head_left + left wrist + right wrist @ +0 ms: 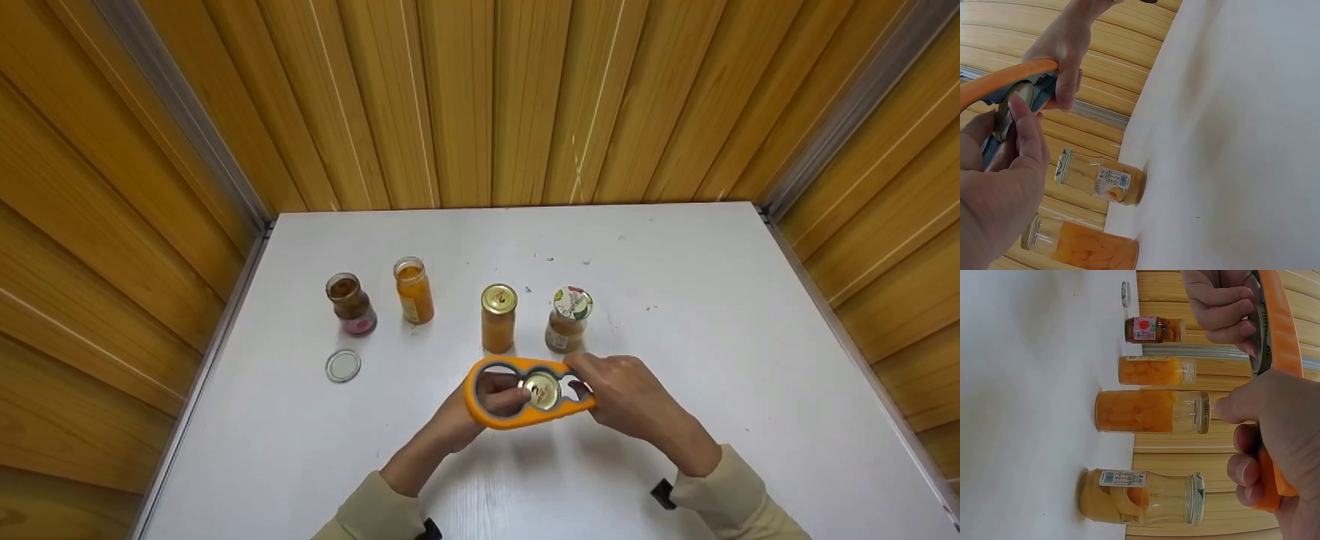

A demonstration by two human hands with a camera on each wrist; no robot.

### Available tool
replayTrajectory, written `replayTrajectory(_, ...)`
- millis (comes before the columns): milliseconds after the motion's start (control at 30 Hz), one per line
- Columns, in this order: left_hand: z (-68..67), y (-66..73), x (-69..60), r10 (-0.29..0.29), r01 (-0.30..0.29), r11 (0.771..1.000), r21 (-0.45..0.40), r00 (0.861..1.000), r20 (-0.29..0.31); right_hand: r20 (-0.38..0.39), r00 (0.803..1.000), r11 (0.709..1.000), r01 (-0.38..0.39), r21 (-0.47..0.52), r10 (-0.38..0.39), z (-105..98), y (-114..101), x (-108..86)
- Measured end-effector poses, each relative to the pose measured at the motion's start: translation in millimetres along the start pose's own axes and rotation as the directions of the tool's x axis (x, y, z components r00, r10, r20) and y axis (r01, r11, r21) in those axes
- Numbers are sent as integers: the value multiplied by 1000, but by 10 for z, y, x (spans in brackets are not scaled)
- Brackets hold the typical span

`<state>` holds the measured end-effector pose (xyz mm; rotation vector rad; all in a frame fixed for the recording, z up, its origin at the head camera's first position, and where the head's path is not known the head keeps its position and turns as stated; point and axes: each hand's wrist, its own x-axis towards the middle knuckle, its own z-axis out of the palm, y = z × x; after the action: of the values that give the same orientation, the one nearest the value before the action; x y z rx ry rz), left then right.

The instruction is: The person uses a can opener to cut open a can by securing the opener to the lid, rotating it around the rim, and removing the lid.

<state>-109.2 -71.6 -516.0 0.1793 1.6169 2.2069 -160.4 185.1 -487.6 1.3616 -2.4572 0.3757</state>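
Note:
My right hand (634,396) grips the narrow end of an orange jar opener (517,421) with grey toothed inner edges, held above the table. A gold jar lid (541,391) sits in the opener's middle hole. My left hand (459,418) reaches from beneath, its thumb showing through the large hole, and pinches that lid. In the left wrist view the lid (1026,93) is between thumb and fingers, against the opener's grey inside. Just beyond the hands stand a lidded jar of orange fruit (498,330) and a lidded jar of paler fruit (564,331).
On the left stand two lidless jars, a dark one with a pink label (354,307) and an orange one (417,298). A loose lid (343,366) lies near the dark jar. Wood-patterned walls (525,105) border the white table (675,247) at the back and sides.

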Motion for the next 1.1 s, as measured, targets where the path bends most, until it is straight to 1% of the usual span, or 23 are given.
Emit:
replayTrajectory(100, -12, -8, -3, -13, 13, 1000, 22, 1000, -8, -9, 1000, 1000, -1, 3, 1, -1, 13, -5)
replayTrajectory(200, -33, -20, -8, -28, 28, 999, 46, 1000, 13, -11, 1000, 1000, 0, 4, 0, 0, 26, -13)
replayTrajectory(300, -58, -35, -24, -64, 63, 990, 125, 998, 1, -3, 1000, 1000, -11, 4, 11, -2, 35, -25)
replayTrajectory(367, -76, -45, -38, -90, 91, 979, 183, 996, -16, 4, 1000, 1000, -20, 2, 20, -7, 40, -32)
replayTrajectory(433, -97, -54, -50, -107, 114, 962, 248, 993, -44, 12, 999, 999, -31, 8, 31, -11, 45, -35)
replayTrajectory(533, -147, -66, -71, -98, 110, 942, 316, 994, -55, 12, 999, 999, -37, 14, 37, -15, 57, -36)
replayTrajectory(600, -197, -68, -94, -88, 105, 934, 342, 994, -65, 10, 999, 999, -37, 16, 37, -12, 66, -38)
replayTrajectory(667, -263, -68, -127, -81, 109, 923, 370, 993, -89, 8, 999, 999, -36, 17, 36, -6, 76, -44)
replayTrajectory(733, -341, -58, -161, -78, 120, 907, 404, 990, -120, 8, 999, 999, -36, 18, 36, -3, 84, -52)
replayTrajectory(767, -383, -51, -179, -74, 126, 895, 427, 988, -137, 9, 999, 999, -36, 19, 36, -3, 87, -55)
replayTrajectory(900, -564, -16, -233, -38, 129, 841, 525, 983, -182, 13, 999, 999, -42, 24, 42, -16, 97, -71)
replayTrajectory(967, -655, 8, -259, -7, 119, 814, 568, 981, -195, 14, 999, 999, -48, 25, 47, -25, 103, -79)
replayTrajectory(1033, -745, 28, -280, 17, 124, 792, 598, 975, -223, 16, 998, 998, -54, 26, 53, -31, 110, -86)
replayTrajectory(1100, -841, 45, -300, 39, 129, 777, 616, 967, -252, 20, 998, 998, -60, 27, 59, -34, 117, -91)
